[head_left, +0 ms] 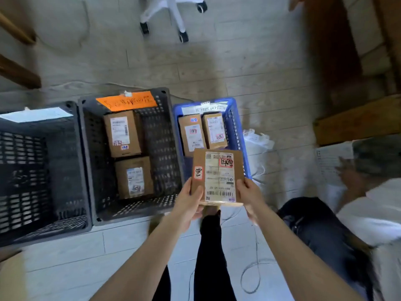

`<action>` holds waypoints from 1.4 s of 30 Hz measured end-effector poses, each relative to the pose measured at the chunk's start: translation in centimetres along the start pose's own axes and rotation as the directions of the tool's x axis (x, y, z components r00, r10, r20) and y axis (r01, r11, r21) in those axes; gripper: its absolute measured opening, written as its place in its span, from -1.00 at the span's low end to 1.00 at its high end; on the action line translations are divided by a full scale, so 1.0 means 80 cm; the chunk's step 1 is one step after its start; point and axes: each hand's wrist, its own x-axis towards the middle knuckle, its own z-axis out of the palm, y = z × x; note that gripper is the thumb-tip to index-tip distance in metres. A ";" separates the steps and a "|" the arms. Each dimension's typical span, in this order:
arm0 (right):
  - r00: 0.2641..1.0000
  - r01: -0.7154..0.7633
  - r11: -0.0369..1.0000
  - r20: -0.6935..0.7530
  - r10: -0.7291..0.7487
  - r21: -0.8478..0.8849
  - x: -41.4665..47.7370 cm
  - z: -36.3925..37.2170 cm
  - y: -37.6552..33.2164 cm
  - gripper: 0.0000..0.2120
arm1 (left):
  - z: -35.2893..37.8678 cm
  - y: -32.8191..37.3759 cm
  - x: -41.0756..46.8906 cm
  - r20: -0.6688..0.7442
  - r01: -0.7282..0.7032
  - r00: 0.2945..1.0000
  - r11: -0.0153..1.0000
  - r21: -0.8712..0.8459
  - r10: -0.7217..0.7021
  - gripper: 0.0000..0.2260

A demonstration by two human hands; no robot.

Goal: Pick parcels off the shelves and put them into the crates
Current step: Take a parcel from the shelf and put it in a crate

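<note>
- The left hand [191,203] grips the near left corner of a flat brown parcel [219,170], thumb on the top face and fingers curled underneath.
- The right hand [249,196] holds the near right edge the same way, thumb on top beside the label.
- The parcel is held level, label up, in the air over the near end of the blue crate [235,127]. It is not yet resting inside.
- A second person [368,213] crouches on the floor at the right.
- The step in hand looks like the drop-off: the parcel has been carried to the crates and is about to go in.
- Two boxes [192,132] lie side by side at the far end of the blue crate, so the near end seems the place to put this one.
- The next move probably calls for lowering the parcel flat past the rim, then letting go with both hands.
- The grey crate [165,137] stands just left of the blue one, with an orange tag [127,101] on its far rim and two more boxes [134,178] along its left side.
- A third crate [65,159] sits further left, touching the grey one.
- A chair base [171,16] stands on the floor beyond the crates.
</note>
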 end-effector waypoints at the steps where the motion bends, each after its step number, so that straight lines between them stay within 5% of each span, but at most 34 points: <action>1: 1.000 -0.002 1.000 0.015 0.002 -0.027 0.031 -0.004 0.004 -0.83 | 0.014 -0.007 0.030 -0.013 -0.003 1.000 1.000 -0.031 0.003 -0.67; 4: 0.999 0.008 0.990 0.047 -0.001 -0.141 0.111 -0.009 0.018 -0.76 | 0.048 -0.031 0.112 -0.106 0.037 0.993 0.994 -0.105 -0.049 -0.83; 15: 0.990 -0.037 0.943 0.116 0.080 -0.331 0.341 0.083 0.119 -0.73 | 0.058 -0.122 0.381 -0.381 0.090 0.906 0.964 -0.252 -0.185 -0.70; 24: 0.986 -0.049 0.927 0.129 0.104 -0.372 0.434 0.142 0.168 -0.83 | 0.044 -0.178 0.529 -0.369 0.203 0.873 0.926 -0.318 -0.318 -0.74; 32: 0.980 -0.124 0.906 0.090 0.175 -0.405 0.369 0.126 0.114 -0.67 | 0.051 -0.110 0.440 -0.424 0.240 0.831 0.920 -0.311 -0.360 -0.66; 37: 0.986 -0.024 0.916 0.140 0.087 -0.401 0.262 0.107 0.035 -0.62 | 0.035 -0.057 0.315 -0.367 0.093 0.913 0.966 -0.240 -0.179 -0.70; 42: 0.964 0.114 0.914 0.267 -0.007 -0.390 0.121 0.108 -0.060 -0.61 | -0.028 0.004 0.152 -0.410 -0.079 0.912 0.971 -0.227 -0.021 -0.76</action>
